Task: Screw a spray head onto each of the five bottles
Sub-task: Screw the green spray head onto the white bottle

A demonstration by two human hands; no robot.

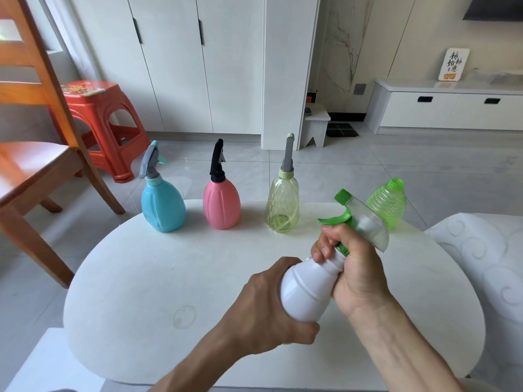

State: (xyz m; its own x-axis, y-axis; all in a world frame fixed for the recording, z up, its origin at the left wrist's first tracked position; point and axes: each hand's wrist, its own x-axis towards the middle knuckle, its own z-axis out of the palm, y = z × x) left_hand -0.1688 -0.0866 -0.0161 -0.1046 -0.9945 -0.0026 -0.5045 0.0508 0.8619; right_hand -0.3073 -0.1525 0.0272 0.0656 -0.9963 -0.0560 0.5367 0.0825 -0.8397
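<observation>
Both hands closed on one white plastic bottle [307, 290], held tilted above the white round counter [141, 278].
Left hand [271, 306] wraps its base; right hand [353, 267] grips the neck under a green-and-clear spray head [359, 219]. Four bottles stand behind: three capped, one green bottle [387, 202] open.

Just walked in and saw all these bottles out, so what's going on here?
A person is fitting spray heads onto bottles at a white table. The left hand holds a white bottle by its body, tilted, while the right hand grips the green collar of a green and clear spray head at its neck. The blue bottle, pink bottle and pale yellow bottle stand at the far edge with heads on. The green bottle still has none.
</observation>
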